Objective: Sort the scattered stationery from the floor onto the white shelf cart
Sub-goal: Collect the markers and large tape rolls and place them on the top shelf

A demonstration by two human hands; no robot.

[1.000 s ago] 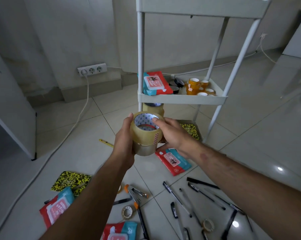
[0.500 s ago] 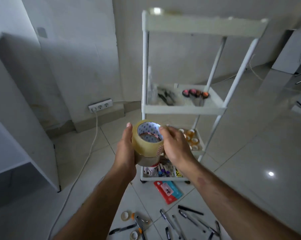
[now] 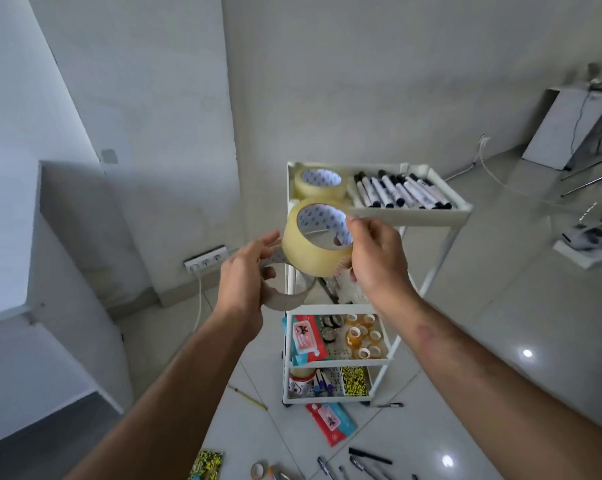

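Your right hand (image 3: 375,261) pinches a roll of clear packing tape (image 3: 313,244) by its rim, fingers curled over the top edge and thumb low on the outer face, so the roll hangs tilted in the air just in front of the white shelf cart (image 3: 431,216) at the height of its top tray. Your left hand (image 3: 244,282) grips a second roll (image 3: 285,296), greyer and set lower, with fingers wrapped round its near side; the two rolls touch or nearly touch where the upper one overlaps the lower, and you cannot tell which from this view. On the cart's top tray, another roll of clear tape (image 3: 320,183) lies flat in the left section, and a row of black-capped markers (image 3: 399,192) lies side by side in the right section. The middle shelf is mostly hidden behind your hands. The shelf below it holds a red and teal pack (image 3: 306,337) on the left, a few dark tape rolls beside it, and a cluster of small amber tape rolls (image 3: 363,337) on the right. The bottom shelf holds a tape roll with red print (image 3: 301,382), some pens, and a yellow-and-black patterned notebook (image 3: 355,381). On the floor near the cart lie a second red and teal pack (image 3: 330,422), a yellow pencil (image 3: 247,398) and several scattered pens (image 3: 370,456).
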